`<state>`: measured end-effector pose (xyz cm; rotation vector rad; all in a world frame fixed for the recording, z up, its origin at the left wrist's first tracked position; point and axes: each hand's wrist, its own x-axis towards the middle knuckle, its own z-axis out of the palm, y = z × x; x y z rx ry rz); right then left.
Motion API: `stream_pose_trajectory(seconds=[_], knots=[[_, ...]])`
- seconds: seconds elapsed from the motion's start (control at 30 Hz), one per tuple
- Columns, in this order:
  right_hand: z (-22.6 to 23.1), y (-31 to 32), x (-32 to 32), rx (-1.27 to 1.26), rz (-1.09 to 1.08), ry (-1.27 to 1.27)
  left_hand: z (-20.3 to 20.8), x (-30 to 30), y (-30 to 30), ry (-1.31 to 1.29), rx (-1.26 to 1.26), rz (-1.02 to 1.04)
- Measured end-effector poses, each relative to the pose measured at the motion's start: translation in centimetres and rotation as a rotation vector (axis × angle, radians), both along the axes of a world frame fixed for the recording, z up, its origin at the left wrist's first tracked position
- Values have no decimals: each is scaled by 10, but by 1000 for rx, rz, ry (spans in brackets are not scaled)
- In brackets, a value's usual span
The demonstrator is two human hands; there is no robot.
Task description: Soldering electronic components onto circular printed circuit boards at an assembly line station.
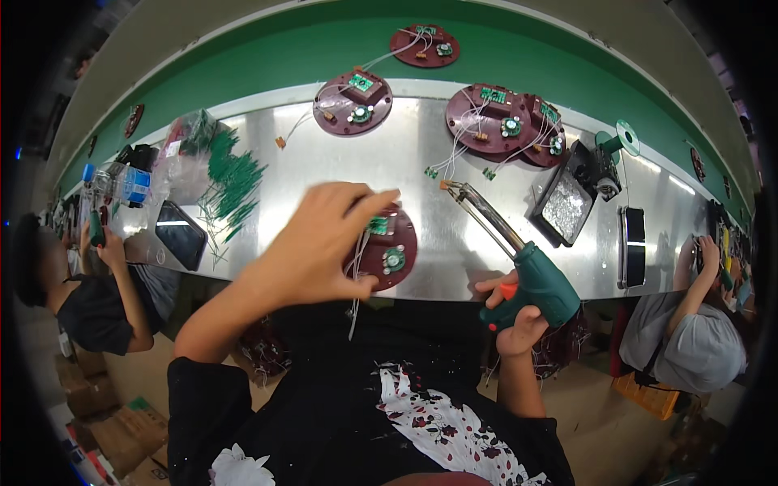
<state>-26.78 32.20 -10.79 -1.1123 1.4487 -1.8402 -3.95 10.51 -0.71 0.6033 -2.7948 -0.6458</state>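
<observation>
In front of me, at the bench's near edge, lies a round dark red plate [403, 275] with small green circuit boards and white wires. My left hand [312, 243] is over its left side, thumb and forefinger spread apart. The thumb is at the plate's near edge and the forefinger above its far edge; whether they press on it is unclear. My right hand [519, 320] grips a green soldering gun [541, 283] with an orange-red trigger. Its metal tip points up and left, away from the plate, above the bench.
More wired red plates [353, 103] stand along the back. A pile of green wires [231, 178], a phone [180, 235] and a bottle [130, 185] are at left. At right are a black tray [563, 206], a solder spool [620, 139] and another phone [633, 247]. People work on both sides.
</observation>
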Motion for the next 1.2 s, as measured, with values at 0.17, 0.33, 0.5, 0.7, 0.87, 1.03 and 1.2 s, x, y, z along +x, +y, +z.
stream_pose_trajectory(seconds=[0.17,0.33,0.5,0.7,0.87,1.03,1.2], knots=[[-7,0,1,-48,-3,-146,30,7,-91,43,-60,309],[-5,4,-1,-86,-2,-196,28,1,-86,-34,-87,61],[-8,0,0,-117,13,-165,13,2,-37,-258,-188,-34],[-7,0,0,-139,-32,-220,41,-12,-65,-140,-51,91],[-11,2,1,-125,-43,-233,56,-27,-98,46,-43,66],[0,-4,0,-109,-62,-221,83,-61,-192,149,-186,93],[-9,2,-3,-136,-12,-201,38,-132,-317,-129,-186,284]])
